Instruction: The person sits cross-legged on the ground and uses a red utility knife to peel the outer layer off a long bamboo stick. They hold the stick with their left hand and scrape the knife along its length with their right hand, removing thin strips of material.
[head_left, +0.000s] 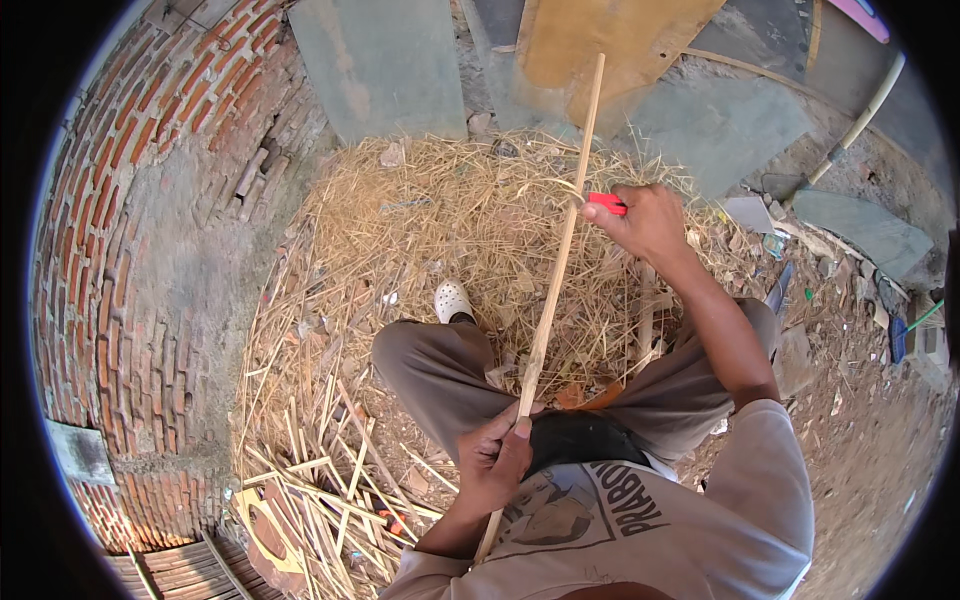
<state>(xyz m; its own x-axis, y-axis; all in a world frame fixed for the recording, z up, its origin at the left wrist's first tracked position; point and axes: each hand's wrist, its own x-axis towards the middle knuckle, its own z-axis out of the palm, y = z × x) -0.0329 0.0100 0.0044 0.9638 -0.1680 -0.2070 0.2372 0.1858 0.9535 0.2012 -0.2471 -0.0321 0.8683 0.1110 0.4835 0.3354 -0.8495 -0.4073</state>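
Observation:
A long pale wooden stick (556, 280) runs up and away from my lap, slightly tilted to the right at its far end. Near my waist, my left hand (492, 460) is wrapped round its lower part, and the butt end passes under my left forearm. Farther up, my right hand (652, 226) is closed on a red-handled knife (606, 204), pressed against the stick's right side. The blade is mostly hidden at the contact. A thin, curled shaving (545, 184) stands off the stick's left side there.
Straw-like shavings (430, 215) cover the ground ahead of my legs. Cut sticks (335, 500) lie heaped at lower left, beside a brick wall (130, 280). Grey sheets (385, 70) and a tan board (615, 45) lean at the back. A pale pole (860, 120) stands at far right.

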